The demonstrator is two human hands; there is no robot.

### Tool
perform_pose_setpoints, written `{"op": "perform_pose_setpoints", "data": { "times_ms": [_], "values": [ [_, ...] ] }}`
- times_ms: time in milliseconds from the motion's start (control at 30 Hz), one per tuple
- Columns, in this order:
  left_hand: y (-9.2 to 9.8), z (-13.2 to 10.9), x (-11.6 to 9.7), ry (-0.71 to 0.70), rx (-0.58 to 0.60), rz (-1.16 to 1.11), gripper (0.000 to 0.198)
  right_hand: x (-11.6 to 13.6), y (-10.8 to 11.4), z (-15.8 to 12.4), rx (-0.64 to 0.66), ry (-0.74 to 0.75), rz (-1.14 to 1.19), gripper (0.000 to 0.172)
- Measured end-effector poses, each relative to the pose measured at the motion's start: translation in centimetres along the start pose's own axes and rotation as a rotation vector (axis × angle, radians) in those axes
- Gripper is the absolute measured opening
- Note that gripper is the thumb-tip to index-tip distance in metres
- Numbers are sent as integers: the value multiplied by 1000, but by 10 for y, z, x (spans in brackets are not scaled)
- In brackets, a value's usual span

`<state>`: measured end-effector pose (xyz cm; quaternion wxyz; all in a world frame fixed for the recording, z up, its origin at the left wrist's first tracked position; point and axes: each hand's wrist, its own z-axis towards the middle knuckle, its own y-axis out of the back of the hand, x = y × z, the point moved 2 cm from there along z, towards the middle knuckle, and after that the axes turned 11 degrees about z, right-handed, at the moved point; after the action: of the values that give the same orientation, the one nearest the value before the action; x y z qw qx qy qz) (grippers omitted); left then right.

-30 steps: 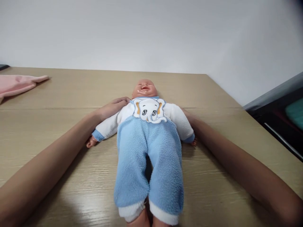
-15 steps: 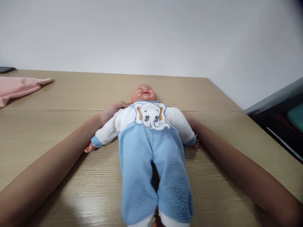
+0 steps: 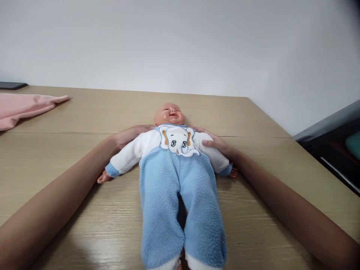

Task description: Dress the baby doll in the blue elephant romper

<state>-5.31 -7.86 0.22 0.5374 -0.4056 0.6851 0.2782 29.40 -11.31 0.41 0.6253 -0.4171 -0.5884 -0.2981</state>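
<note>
A baby doll (image 3: 180, 176) lies on its back on the wooden table (image 3: 67, 123), head away from me. It wears a blue fleece romper with white sleeves and an elephant patch on the chest. My left hand (image 3: 128, 135) reaches under the doll's shoulder on the left side, fingers partly hidden behind the sleeve. My right hand (image 3: 215, 144) grips the doll's other upper arm, thumb on top of the white sleeve and fingers behind the shoulder.
A pink cloth (image 3: 25, 107) lies at the far left of the table, with a dark flat object (image 3: 12, 85) behind it. A white wall rises behind the table. A dark shelf unit (image 3: 334, 144) stands past the table's right edge.
My right hand has come up from behind the doll's arm and now closes over the sleeve near the shoulder. The doll has shifted slightly; the view has tilted a little.
</note>
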Motion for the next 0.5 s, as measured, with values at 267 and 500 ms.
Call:
{"op": "perform_pose_setpoints", "data": {
  "times_ms": [267,500],
  "values": [
    [21,-4,-14,-179,-54,597,44,-22,19,10,37,18,46,68],
    [28,-12,-28,-135,29,985,56,1,14,-2,-24,-70,-284,73]
  ]
}}
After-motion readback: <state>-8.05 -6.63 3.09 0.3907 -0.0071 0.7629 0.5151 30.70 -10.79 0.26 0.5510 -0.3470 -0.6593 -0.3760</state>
